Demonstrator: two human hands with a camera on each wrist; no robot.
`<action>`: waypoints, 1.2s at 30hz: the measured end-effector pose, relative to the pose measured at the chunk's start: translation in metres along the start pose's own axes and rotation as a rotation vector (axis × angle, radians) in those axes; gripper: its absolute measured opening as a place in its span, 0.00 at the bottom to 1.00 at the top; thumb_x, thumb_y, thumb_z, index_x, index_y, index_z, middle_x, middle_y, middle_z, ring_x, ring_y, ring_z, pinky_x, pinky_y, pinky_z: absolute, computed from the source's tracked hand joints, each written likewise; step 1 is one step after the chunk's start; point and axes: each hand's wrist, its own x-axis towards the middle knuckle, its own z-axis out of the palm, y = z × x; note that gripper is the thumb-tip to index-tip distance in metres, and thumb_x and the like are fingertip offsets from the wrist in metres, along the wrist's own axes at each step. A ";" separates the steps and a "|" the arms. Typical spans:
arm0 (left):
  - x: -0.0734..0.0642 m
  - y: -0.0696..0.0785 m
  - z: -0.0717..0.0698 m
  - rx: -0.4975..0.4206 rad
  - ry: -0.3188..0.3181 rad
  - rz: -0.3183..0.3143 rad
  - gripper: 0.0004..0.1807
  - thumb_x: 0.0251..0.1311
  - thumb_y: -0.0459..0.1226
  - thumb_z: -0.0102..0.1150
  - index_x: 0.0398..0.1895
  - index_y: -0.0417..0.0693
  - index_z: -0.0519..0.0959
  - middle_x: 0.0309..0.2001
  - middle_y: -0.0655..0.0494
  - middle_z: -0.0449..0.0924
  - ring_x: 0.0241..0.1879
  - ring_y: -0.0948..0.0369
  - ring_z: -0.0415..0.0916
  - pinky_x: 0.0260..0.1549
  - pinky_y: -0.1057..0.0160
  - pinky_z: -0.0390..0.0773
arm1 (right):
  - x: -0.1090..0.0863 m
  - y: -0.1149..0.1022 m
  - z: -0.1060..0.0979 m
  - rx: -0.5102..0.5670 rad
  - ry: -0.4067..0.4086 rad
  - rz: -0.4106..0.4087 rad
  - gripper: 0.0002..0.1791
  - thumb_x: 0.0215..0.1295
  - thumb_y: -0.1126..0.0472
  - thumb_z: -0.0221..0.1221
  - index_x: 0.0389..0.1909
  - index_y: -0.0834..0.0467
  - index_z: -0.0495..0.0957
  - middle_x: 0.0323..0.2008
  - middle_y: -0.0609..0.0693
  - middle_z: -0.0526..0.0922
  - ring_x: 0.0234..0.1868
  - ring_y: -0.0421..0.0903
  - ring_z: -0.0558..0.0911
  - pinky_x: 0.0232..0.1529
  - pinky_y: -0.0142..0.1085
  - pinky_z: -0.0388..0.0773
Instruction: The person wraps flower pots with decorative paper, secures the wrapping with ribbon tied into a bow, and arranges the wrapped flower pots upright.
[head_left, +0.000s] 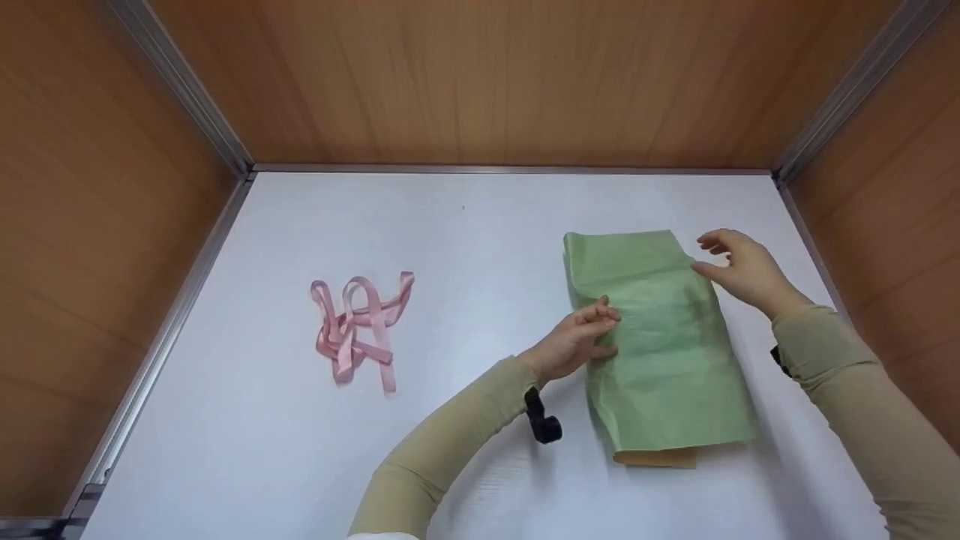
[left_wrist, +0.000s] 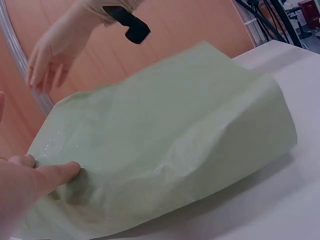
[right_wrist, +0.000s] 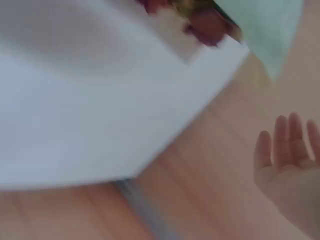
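Note:
A sheet of green wrapping paper (head_left: 660, 345), brown on its underside, lies folded over on the right part of the white table. My left hand (head_left: 566, 345) rests at the paper's left edge; in the left wrist view its extended thumb (left_wrist: 60, 175) presses on the green surface. Beside the paper's upper right edge is my right hand (head_left: 750, 274), fingers spread and loosely bent, holding nothing. Dark red flowers (right_wrist: 207, 25), apparently dried, peek from under the paper in the blurred right wrist view; the head view hides them.
A tangled pink ribbon (head_left: 352, 330) lies on the left half of the white table (head_left: 465, 225). Wooden panels (head_left: 480, 82) with metal edging close off the back and both sides. Below the green paper, a brown strip (head_left: 656, 457) sticks out.

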 end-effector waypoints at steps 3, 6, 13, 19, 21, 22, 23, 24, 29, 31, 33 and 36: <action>-0.002 0.001 -0.002 0.009 0.010 0.008 0.08 0.70 0.31 0.41 0.35 0.48 0.70 0.76 0.51 0.31 0.75 0.51 0.36 0.64 0.37 0.56 | 0.003 -0.023 0.016 -0.183 -0.098 -0.180 0.26 0.60 0.63 0.62 0.57 0.70 0.70 0.54 0.68 0.73 0.58 0.65 0.70 0.59 0.58 0.65; -0.002 0.001 -0.002 0.015 0.011 0.017 0.07 0.69 0.31 0.41 0.36 0.48 0.70 0.76 0.51 0.30 0.75 0.51 0.35 0.64 0.37 0.55 | 0.006 -0.033 0.043 -0.301 -0.222 -0.266 0.31 0.55 0.61 0.66 0.58 0.70 0.69 0.57 0.68 0.73 0.60 0.65 0.69 0.61 0.56 0.64; -0.004 -0.006 0.001 0.085 -0.019 -0.014 0.06 0.68 0.31 0.44 0.36 0.50 0.72 0.76 0.53 0.29 0.75 0.53 0.35 0.67 0.44 0.55 | 0.005 -0.021 0.081 -0.344 -0.254 -0.237 0.41 0.49 0.60 0.69 0.63 0.72 0.64 0.61 0.69 0.68 0.63 0.66 0.67 0.62 0.56 0.64; -0.006 0.006 -0.004 0.392 0.036 -0.043 0.06 0.66 0.36 0.51 0.41 0.43 0.75 0.75 0.55 0.45 0.69 0.56 0.56 0.59 0.59 0.67 | 0.006 -0.015 0.090 -0.295 -0.236 -0.209 0.47 0.44 0.60 0.73 0.65 0.70 0.62 0.63 0.68 0.67 0.64 0.65 0.67 0.62 0.56 0.64; -0.005 0.011 -0.007 0.543 0.083 -0.036 0.09 0.66 0.37 0.53 0.44 0.42 0.76 0.72 0.55 0.55 0.63 0.57 0.64 0.54 0.62 0.71 | 0.006 -0.013 0.093 -0.281 -0.225 -0.211 0.49 0.41 0.61 0.74 0.65 0.70 0.62 0.64 0.67 0.67 0.64 0.65 0.67 0.62 0.56 0.64; -0.004 0.013 -0.009 0.624 0.106 -0.028 0.09 0.65 0.36 0.53 0.46 0.43 0.76 0.70 0.55 0.60 0.61 0.57 0.66 0.53 0.63 0.71 | 0.006 -0.011 0.094 -0.275 -0.217 -0.214 0.50 0.40 0.61 0.75 0.65 0.69 0.62 0.64 0.67 0.67 0.64 0.65 0.67 0.62 0.56 0.64; -0.003 0.015 -0.010 0.709 0.124 -0.016 0.10 0.65 0.36 0.53 0.48 0.43 0.76 0.67 0.54 0.64 0.59 0.57 0.68 0.52 0.64 0.72 | 0.006 -0.010 0.095 -0.273 -0.208 -0.218 0.50 0.38 0.62 0.75 0.65 0.69 0.62 0.63 0.67 0.67 0.64 0.65 0.67 0.62 0.56 0.64; -0.001 0.016 -0.011 0.801 0.137 0.004 0.12 0.66 0.36 0.53 0.50 0.44 0.76 0.65 0.54 0.68 0.59 0.57 0.69 0.53 0.64 0.71 | 0.006 -0.008 0.096 -0.270 -0.201 -0.220 0.51 0.37 0.62 0.76 0.65 0.69 0.62 0.63 0.67 0.67 0.64 0.65 0.67 0.62 0.56 0.64; 0.009 0.020 -0.012 1.283 0.146 0.141 0.20 0.65 0.37 0.54 0.60 0.41 0.73 0.60 0.49 0.73 0.62 0.55 0.67 0.62 0.64 0.65 | 0.005 0.000 0.099 -0.275 -0.156 -0.247 0.53 0.34 0.62 0.77 0.64 0.70 0.61 0.63 0.68 0.67 0.63 0.65 0.67 0.63 0.55 0.64; 0.013 0.019 -0.011 1.415 0.132 0.158 0.23 0.65 0.40 0.55 0.61 0.40 0.71 0.62 0.48 0.71 0.64 0.55 0.65 0.64 0.64 0.62 | 0.004 0.001 0.101 -0.288 -0.141 -0.261 0.54 0.34 0.62 0.77 0.64 0.72 0.60 0.62 0.69 0.67 0.63 0.65 0.67 0.63 0.55 0.64; 0.017 0.018 -0.009 1.505 0.112 0.146 0.26 0.65 0.42 0.55 0.63 0.39 0.69 0.64 0.47 0.69 0.67 0.54 0.62 0.66 0.63 0.60 | 0.003 0.002 0.103 -0.300 -0.125 -0.278 0.53 0.35 0.62 0.77 0.63 0.72 0.60 0.62 0.70 0.67 0.63 0.65 0.67 0.63 0.54 0.64; 0.022 0.018 -0.006 1.611 0.087 0.112 0.30 0.64 0.44 0.56 0.66 0.39 0.65 0.67 0.46 0.65 0.69 0.53 0.58 0.68 0.61 0.57 | 0.002 0.003 0.108 -0.320 -0.094 -0.313 0.53 0.36 0.62 0.77 0.64 0.73 0.58 0.62 0.70 0.67 0.63 0.65 0.66 0.64 0.53 0.63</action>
